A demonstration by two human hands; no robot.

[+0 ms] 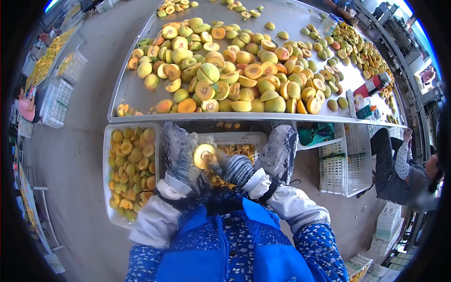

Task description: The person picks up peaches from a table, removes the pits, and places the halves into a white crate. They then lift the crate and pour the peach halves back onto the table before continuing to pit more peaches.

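Observation:
My left hand (187,164), in a grey glove, is closed around a halved peach (203,155) whose yellow cut face is turned up. My right hand (238,169), in a striped grey glove, is curled close against the peach's right side; what its fingers hold, if anything, is not clear. Both hands are above a white crate (256,137) with cut fruit pieces (237,150) in it, between my knees. To the left stands another white crate (107,183) filled with peach halves (131,164).
A metal table (141,107) in front carries a big heap of whole and halved peaches (253,70). On its right lie a red container (369,87) and a green-capped bottle (365,112). Stacked white crates (350,162) and a seated person (404,176) are at the right.

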